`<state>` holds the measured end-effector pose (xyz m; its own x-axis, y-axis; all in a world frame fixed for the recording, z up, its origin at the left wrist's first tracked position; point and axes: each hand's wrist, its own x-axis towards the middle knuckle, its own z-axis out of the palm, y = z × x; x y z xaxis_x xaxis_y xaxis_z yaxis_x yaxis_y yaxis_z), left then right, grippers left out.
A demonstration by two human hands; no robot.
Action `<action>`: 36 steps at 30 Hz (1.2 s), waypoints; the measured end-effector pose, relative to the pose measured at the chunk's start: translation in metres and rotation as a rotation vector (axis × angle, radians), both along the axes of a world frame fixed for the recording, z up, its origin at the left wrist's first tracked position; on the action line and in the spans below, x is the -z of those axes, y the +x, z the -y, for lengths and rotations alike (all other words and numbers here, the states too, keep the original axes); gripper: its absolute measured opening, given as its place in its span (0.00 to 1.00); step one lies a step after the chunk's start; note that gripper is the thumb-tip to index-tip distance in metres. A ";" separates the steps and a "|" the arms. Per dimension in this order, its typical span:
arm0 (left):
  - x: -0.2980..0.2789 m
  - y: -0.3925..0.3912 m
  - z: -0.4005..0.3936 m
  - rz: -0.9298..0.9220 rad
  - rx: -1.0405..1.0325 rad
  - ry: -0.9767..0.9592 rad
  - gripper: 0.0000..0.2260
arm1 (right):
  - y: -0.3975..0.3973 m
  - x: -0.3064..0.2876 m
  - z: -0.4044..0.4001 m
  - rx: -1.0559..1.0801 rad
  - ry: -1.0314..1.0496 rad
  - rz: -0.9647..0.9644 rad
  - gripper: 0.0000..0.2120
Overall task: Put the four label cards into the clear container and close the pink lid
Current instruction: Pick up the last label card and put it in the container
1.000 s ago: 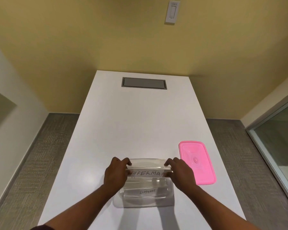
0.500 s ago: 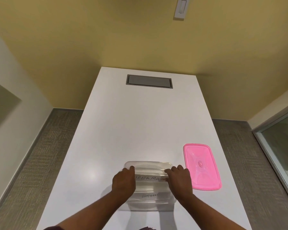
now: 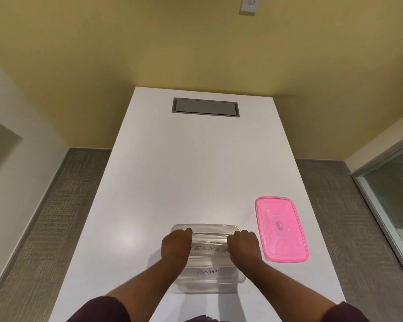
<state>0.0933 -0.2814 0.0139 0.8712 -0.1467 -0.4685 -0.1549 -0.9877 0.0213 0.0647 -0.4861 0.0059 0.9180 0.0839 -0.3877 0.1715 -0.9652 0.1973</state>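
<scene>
A clear rectangular container [image 3: 219, 284] stands open near the table's front edge. Inside it lies a card [image 3: 208, 272] reading ELEPHANT. Above that, a card [image 3: 209, 249] lettered SUPERMAN sits down inside the container, its ends covered by my hands. My left hand [image 3: 176, 248] grips its left end and my right hand [image 3: 243, 248] grips its right end, both reaching into the container. Any further cards are hidden or too faint to tell. The pink lid [image 3: 280, 228] lies flat on the table just right of the container.
The white table [image 3: 196, 170] runs away from me to a yellow wall. A grey recessed panel [image 3: 205, 107] sits near its far end. Grey carpet lies on both sides, and a glass partition [image 3: 393, 194] stands at the right.
Both hands have lowered the SUPERMAN card from above the rim down into the container. The camera has tilted, so the table sits further right in view.
</scene>
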 end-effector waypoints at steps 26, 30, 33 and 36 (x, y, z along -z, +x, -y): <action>-0.005 0.008 -0.005 0.247 0.274 0.019 0.20 | 0.014 0.007 -0.002 0.125 0.065 -0.003 0.05; -0.009 0.012 -0.010 0.241 0.281 -0.026 0.22 | 0.014 0.008 -0.002 0.103 0.050 0.012 0.05; -0.008 0.015 -0.012 0.225 0.294 -0.053 0.23 | 0.009 0.009 0.000 0.096 0.026 0.011 0.13; -0.005 0.016 -0.011 0.232 0.310 -0.081 0.23 | 0.007 0.012 0.004 0.101 0.023 0.032 0.16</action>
